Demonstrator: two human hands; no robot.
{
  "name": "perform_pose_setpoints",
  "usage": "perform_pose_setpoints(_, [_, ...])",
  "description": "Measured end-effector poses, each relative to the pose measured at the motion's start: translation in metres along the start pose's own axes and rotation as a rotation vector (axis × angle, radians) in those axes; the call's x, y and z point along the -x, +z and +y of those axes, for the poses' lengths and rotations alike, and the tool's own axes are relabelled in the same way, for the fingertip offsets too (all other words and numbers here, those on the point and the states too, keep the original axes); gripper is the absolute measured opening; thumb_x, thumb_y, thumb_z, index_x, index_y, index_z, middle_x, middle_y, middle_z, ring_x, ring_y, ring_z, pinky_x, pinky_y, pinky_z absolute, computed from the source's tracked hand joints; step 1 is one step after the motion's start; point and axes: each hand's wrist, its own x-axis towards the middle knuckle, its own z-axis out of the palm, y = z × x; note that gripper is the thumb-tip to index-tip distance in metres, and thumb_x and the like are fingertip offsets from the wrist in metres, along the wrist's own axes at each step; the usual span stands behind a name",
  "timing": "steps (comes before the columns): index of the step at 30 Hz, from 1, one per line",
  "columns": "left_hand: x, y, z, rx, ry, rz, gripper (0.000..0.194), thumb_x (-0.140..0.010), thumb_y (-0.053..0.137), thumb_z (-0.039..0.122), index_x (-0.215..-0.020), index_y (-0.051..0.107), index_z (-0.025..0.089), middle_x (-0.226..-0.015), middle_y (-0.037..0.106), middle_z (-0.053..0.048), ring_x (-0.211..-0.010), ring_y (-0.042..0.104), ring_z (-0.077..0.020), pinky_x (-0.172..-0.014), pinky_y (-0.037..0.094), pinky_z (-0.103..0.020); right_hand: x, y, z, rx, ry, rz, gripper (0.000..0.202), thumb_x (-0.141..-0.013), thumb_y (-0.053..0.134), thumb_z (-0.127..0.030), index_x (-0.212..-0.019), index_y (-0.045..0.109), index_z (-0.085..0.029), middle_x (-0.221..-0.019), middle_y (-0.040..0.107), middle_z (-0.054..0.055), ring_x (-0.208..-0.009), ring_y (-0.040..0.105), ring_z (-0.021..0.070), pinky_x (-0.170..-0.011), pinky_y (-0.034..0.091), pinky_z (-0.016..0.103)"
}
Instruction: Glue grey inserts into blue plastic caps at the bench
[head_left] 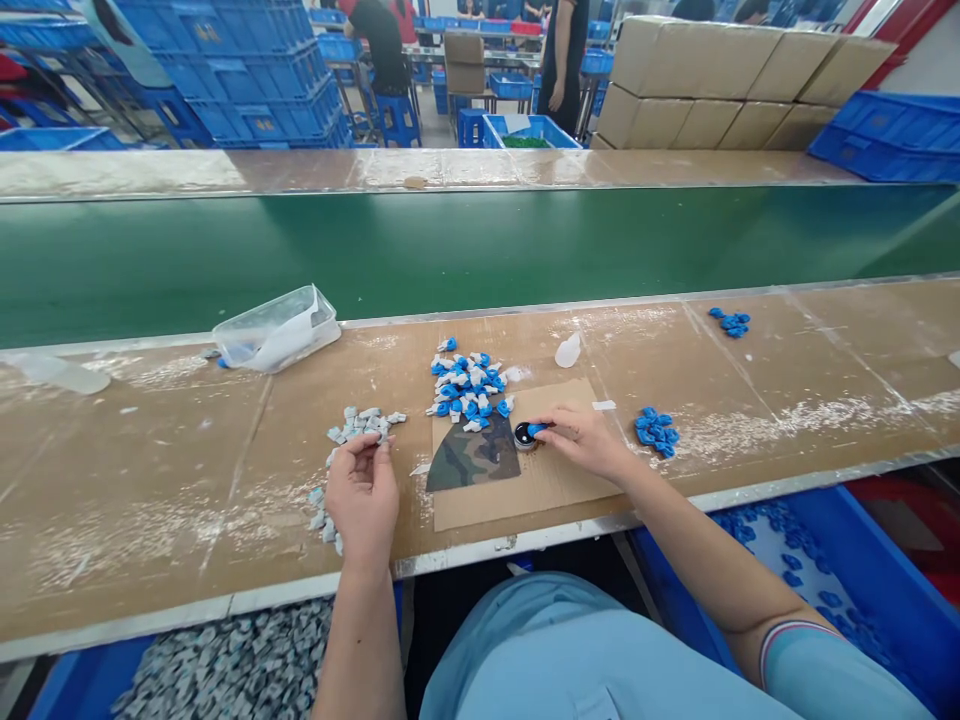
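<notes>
My left hand [364,490] is closed in a pinch on a small grey plastic part [382,436], beside a loose pile of grey parts [358,424]. Between the fingertips of my right hand [581,440] is a small blue plastic part [536,429], at the rim of a small round pot [524,435] with a dark inside. The pot stands on a cardboard sheet [480,508], next to a camouflage-patterned piece [480,455]. Behind that lies a heap of joined blue-and-grey pieces [469,388]. More blue parts [657,432] lie to the right of my right hand.
A clear plastic box [277,330] and a small white bottle [568,350] are on the bench, with more blue parts [729,321] farther right. Beyond runs a green conveyor belt [480,250]. Below the bench edge are bins of grey parts [232,665] and blue parts [829,598].
</notes>
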Motion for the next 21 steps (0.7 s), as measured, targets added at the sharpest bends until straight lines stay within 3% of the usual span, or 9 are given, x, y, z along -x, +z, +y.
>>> perform_pose_setpoints(4, [0.011,0.009,0.013,0.266,-0.224,-0.135,0.027,-0.069,0.07,0.036,-0.088,0.061,0.018,-0.081,0.064,-0.002,-0.076,0.062,-0.013,-0.074,0.05,-0.026,-0.002,0.0,0.0,-0.021,0.035,0.035,0.015,-0.09,0.056,-0.026,-0.094,0.069,-0.019,-0.085,0.072,0.005,-0.081,0.065,0.0171,-0.076,0.051,0.029])
perform_pose_setpoints(9, [0.028,0.021,0.02,0.391,-0.381,-0.286,0.031,-0.062,0.076,0.037,-0.083,0.063,0.017,-0.075,0.065,-0.002,-0.071,0.061,-0.012,-0.067,0.05,-0.024,0.0,-0.002,0.0,0.02,0.014,0.004,0.017,-0.091,0.055,-0.027,-0.096,0.069,-0.02,-0.086,0.071,0.006,-0.083,0.065,0.0174,-0.076,0.051,0.029])
perform_pose_setpoints(15, [0.047,0.033,0.024,0.452,-0.46,-0.411,0.03,-0.061,0.077,0.034,-0.083,0.065,0.017,-0.079,0.068,-0.003,-0.074,0.062,-0.0125,-0.07,0.05,-0.024,0.002,-0.008,-0.002,0.041,0.024,0.013,0.019,-0.092,0.053,-0.029,-0.096,0.07,-0.022,-0.083,0.069,0.006,-0.079,0.064,0.0174,-0.071,0.052,0.029])
perform_pose_setpoints(21, [0.057,0.042,0.03,0.465,-0.429,-0.451,0.03,-0.061,0.078,0.031,-0.085,0.065,0.019,-0.084,0.07,-0.004,-0.083,0.066,-0.0153,-0.081,0.052,-0.029,0.007,-0.009,-0.022,-0.294,0.174,0.064,0.017,-0.087,0.059,-0.031,-0.094,0.068,-0.02,-0.089,0.072,0.006,-0.08,0.067,0.0161,-0.074,0.055,0.029])
